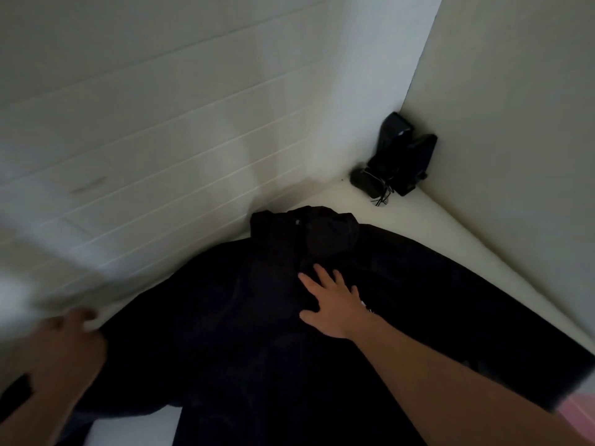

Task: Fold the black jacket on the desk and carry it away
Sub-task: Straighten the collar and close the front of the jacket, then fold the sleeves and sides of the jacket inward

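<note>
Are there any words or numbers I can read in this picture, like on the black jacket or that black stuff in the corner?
No readable text anywhere.
black jacket: a small white mark beside the right hand, too small and blurred to read.
black things in the corner: no words or numbers can be made out.

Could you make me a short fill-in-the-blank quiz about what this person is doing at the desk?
1. The jacket spread on the white desk is ____ in colour.
2. The right hand lies flat on the jacket with its fingers ____.
3. The left hand is at the jacket's ____ edge.
4. The small black devices stand in the ____ of the desk.

Missing words: black; spread; left; corner
</note>
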Motion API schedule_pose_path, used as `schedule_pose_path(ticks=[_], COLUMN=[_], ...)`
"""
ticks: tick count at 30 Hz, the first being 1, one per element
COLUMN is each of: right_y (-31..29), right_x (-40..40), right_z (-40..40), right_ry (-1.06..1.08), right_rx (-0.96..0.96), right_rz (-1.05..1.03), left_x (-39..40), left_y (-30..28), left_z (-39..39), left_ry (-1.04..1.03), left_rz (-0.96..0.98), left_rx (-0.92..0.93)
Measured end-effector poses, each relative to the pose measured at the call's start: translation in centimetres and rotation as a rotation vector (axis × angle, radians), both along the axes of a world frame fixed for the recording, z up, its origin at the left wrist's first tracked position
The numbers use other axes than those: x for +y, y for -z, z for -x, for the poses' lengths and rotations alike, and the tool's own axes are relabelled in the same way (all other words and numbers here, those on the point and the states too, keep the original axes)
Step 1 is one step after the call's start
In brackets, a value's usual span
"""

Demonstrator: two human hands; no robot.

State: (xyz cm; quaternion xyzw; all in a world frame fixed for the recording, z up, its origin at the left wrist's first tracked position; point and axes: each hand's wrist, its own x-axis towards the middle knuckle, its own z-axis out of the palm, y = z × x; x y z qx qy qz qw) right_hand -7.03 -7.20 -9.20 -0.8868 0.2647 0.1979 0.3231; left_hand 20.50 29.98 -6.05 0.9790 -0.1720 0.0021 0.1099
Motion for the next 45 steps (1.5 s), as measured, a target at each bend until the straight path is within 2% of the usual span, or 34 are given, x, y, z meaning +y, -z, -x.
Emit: schedule_pose_path(ticks=[1,3,6,8,9,13,15,18,20,24,27,30,32,34,37,39,40,42,45], right_y=[-0.6,-2.0,-3.9,-4.4,-4.5,-2.5,-1.8,-1.8,-1.5,0.5,1.1,-0.5,-2.3,-4.5,-8.3,-10.6,-11.5,-12.5,-12.2], right_x=[-0.3,-1.2,-3.3,-5.0,-6.0,-9.9,-11.6,-13.5,-15.0,-17.5,-18.9,-20.3,-21.4,-22.4,-23.2,-23.8,-24.1,-24.3,-23.3], right_z=[0.5,2.5,8.4,14.3,17.7,31.2,35.4,37.5,37.5,36.8,36.7,36.5,36.3,36.2,35.5,35.3,35.6,37.0,41.0], right_ry=[0.064,0.267,0.561,0.731,0.809,0.949,0.949,0.912,0.864,0.855,0.821,0.622,0.548,0.526,0.469,0.464,0.434,0.35,0.348], right_rx=[-0.066,-0.243,-0.386,-0.328,-0.265,0.058,0.179,0.259,0.257,0.23,0.331,0.44,0.324,0.144,-0.091,-0.152,-0.111,0.088,0.342], right_rz=[-0.044,-0.096,0.036,0.143,0.188,0.26,0.233,0.229,0.239,0.231,0.277,0.289,0.184,0.057,-0.004,-0.066,-0.067,-0.064,-0.182], left_x=[-2.5,-9.3,-17.9,-21.9,-23.4,-26.4,-27.3,-32.0,-36.4,-43.2,-46.5,-48.5,-49.8,-51.2,-53.2,-54.0,-54.2,-54.7,-55.0], left_y=[0.4,-1.6,-1.3,0.0,0.9,4.1,4.6,2.4,0.9,-0.7,-0.3,0.0,-0.6,-1.8,-3.6,-4.9,-5.6,-6.8,-7.7], left_z=[2.2,6.4,13.5,17.3,18.3,18.3,17.7,19.8,23.2,32.2,36.2,38.0,39.0,40.4,42.9,43.9,44.1,43.5,41.5], left_ry=[-0.01,0.128,0.553,0.756,0.785,0.753,0.727,0.622,0.725,1.057,1.082,1.134,1.202,1.304,1.42,1.409,1.407,1.416,1.334], left_rz=[-0.005,0.087,0.175,0.134,0.099,-0.115,-0.27,-0.377,-0.353,-0.149,-0.189,-0.272,-0.233,-0.143,-0.099,-0.064,-0.042,0.031,0.129], left_rx=[0.007,0.034,0.07,0.122,0.157,0.191,0.173,0.145,0.162,0.459,0.658,0.609,0.518,0.514,0.665,0.761,0.761,0.723,0.75])
